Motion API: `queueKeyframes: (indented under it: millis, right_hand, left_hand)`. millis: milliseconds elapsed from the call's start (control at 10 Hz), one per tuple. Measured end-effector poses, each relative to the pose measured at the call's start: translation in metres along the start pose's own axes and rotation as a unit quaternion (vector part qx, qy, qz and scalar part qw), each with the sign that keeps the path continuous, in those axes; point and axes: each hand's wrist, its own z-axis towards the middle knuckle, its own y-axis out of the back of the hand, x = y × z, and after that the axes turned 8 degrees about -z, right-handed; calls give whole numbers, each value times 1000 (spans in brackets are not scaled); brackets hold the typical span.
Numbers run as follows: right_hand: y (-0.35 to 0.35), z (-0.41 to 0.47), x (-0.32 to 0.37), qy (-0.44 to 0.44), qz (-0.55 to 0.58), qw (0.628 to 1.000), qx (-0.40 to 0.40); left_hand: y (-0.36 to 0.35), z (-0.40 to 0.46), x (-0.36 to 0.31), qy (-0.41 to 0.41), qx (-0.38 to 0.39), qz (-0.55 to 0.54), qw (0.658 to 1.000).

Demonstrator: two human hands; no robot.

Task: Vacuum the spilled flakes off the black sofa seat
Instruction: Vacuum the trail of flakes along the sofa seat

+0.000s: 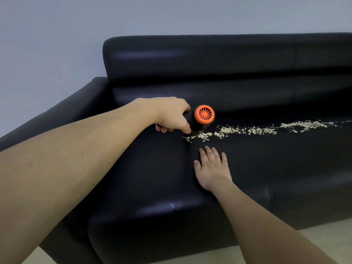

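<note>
A trail of pale flakes (pixel 253 129) runs across the black sofa seat (pixel 276 164) from the middle toward the right edge of view. My left hand (pixel 171 115) is shut on the handle of a small black handheld vacuum (pixel 202 119) with an orange vented rear cap. The vacuum's nozzle end sits down at the left tip of the flake trail and is hidden behind its body. My right hand (pixel 212 167) lies flat on the seat, fingers apart, just in front of the trail and holding nothing.
The sofa's left armrest (pixel 62 115) rises beside my left forearm and its backrest (pixel 209 60) stands behind the seat. A plain grey wall is behind. Pale floor (pixel 323 239) shows below the sofa's front edge.
</note>
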Motion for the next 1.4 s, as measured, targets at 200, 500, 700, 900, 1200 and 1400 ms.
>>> queueKeyframes:
  millis: [200,500,700,900,1200,1400]
  right_hand:
    - [0,-1,1,-3,1,1000,0]
    - [2,-3,2,-5,1,1000,-1]
    - [1,-3,2,-5,1,1000,-4]
    - [0,-2,2,-6,2,1000,-4]
    - [2,-3,2,-4,3,1000,-5]
    - [3,-4,2,-6,7,1000,-4]
  left_hand:
    - [1,-7,-5,-2,7,-5,1000]
    - [3,-13,-15,-7,5,-9,1000]
    - [4,-13,-16,-2,4,-27,1000]
    - [3,-13,-17,0,5,-31,1000]
    - [4,-15,-28,-11,5,-21,1000]
    - [0,-17,-33,-13,9,-12,1000]
